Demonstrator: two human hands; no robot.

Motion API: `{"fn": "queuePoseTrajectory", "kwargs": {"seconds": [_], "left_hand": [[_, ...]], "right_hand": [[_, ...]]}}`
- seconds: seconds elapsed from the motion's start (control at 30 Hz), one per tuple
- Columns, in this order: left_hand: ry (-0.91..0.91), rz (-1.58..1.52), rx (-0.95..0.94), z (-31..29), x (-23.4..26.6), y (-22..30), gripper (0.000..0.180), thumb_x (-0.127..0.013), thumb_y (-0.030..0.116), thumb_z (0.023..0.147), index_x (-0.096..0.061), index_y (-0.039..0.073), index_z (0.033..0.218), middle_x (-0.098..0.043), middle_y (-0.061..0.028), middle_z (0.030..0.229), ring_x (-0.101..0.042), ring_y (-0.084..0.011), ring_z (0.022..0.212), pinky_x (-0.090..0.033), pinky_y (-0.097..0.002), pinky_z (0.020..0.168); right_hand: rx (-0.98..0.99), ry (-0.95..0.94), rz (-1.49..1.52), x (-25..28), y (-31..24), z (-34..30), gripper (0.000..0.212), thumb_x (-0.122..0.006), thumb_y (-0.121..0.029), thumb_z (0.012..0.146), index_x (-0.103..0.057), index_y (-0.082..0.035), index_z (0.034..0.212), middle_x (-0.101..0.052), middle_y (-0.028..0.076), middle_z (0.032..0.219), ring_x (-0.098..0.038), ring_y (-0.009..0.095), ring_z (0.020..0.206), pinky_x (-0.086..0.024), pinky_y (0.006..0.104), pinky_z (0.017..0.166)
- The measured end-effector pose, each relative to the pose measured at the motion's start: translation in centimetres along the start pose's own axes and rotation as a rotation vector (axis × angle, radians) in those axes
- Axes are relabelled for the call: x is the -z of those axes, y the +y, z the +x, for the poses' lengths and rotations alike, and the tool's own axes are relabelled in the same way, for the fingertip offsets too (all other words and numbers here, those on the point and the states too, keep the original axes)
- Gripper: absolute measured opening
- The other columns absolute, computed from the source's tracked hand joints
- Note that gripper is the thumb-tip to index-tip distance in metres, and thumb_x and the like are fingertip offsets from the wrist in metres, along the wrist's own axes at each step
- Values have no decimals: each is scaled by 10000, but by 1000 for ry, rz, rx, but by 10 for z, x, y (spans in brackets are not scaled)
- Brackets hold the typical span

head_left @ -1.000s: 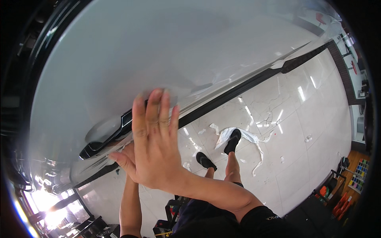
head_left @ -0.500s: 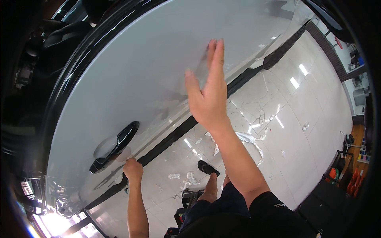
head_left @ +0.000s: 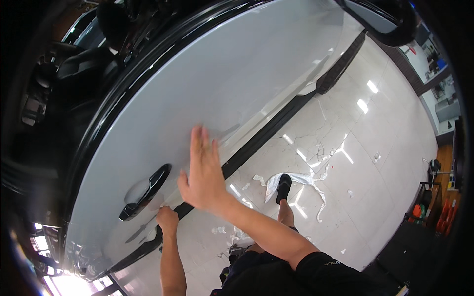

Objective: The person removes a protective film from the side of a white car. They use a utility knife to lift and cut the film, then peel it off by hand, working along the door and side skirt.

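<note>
A glossy white car door [head_left: 237, 69] with a black handle [head_left: 145, 192] fills the upper left. My right hand [head_left: 203, 170] is in front of the door's lower part, to the right of the handle. Its fingers stretch up and hold nothing; whether they touch the panel I cannot tell. Below the handle, my left hand [head_left: 168, 219] is closed by the door's lower part, just above the black sill trim [head_left: 266, 130]. Its fingertips are hidden, so what they grip cannot be made out.
Crumpled whitish film [head_left: 296, 178] lies on the tiled floor [head_left: 355, 163], beside my foot in a black shoe [head_left: 284, 187]. A black side mirror [head_left: 395, 29] juts out at the top right. A dark cart or box [head_left: 407, 246] and orange items [head_left: 444, 217] stand at the right.
My right hand has swept left and down along the door toward the handle. My foot has stepped right onto the floor by the film. The left hand stays near the same spot.
</note>
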State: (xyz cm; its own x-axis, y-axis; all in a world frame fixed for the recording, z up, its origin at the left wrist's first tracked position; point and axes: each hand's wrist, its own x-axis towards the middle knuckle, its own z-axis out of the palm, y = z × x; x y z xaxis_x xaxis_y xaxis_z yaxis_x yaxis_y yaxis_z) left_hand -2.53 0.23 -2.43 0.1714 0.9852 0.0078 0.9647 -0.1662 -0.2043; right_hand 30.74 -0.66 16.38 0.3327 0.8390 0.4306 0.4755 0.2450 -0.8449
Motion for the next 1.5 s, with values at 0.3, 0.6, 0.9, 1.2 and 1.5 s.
{"fn": "queuePoseTrajectory", "kwargs": {"seconds": [0.3, 0.6, 0.9, 1.2, 1.5], "left_hand": [[56, 0, -31, 2, -6, 1, 88, -636, 99, 810, -684, 34, 774, -716, -176, 810, -723, -360, 748, -589, -436, 682], [-96, -47, 74, -3, 3, 3, 151, -607, 145, 869, -681, 14, 883, -720, -204, 920, -716, -371, 885, -577, -462, 792], [-51, -82, 84, 0, 9, 8, 119, -629, 104, 828, -701, 10, 824, -733, -197, 871, -736, -357, 784, -598, -442, 719], [-137, -51, 52, 9, 14, 10, 137, -627, 124, 872, -721, 26, 886, -742, -189, 913, -747, -348, 850, -605, -434, 745], [-176, -71, 33, 10, 4, -1, 157, -629, 147, 896, -726, 26, 924, -742, -195, 995, -736, -346, 957, -600, -429, 814]], "right_hand": [[-217, -564, 221, 0, -14, -166, 782, -600, -76, 900, -208, 92, 1555, -332, 346, 1555, -303, 500, 1464, -279, 530, 1208], [4, -179, -83, 0, 6, -72, 779, -589, -193, 957, -190, 161, 1525, -288, 383, 1560, -235, 564, 1469, -196, 652, 1182], [-43, 129, -131, -46, -30, 8, 939, -559, -339, 1007, 26, 147, 1557, -61, 421, 1605, -16, 599, 1498, -56, 696, 1178], [-137, 62, -193, -94, -66, -12, 1020, -530, -478, 1014, 81, 134, 1554, 44, 487, 1560, 46, 636, 1475, -27, 712, 1169], [20, -194, -2, -51, -65, -47, 916, -540, -408, 1013, -35, 114, 1572, -175, 432, 1572, -153, 590, 1479, -125, 674, 1183]]}}
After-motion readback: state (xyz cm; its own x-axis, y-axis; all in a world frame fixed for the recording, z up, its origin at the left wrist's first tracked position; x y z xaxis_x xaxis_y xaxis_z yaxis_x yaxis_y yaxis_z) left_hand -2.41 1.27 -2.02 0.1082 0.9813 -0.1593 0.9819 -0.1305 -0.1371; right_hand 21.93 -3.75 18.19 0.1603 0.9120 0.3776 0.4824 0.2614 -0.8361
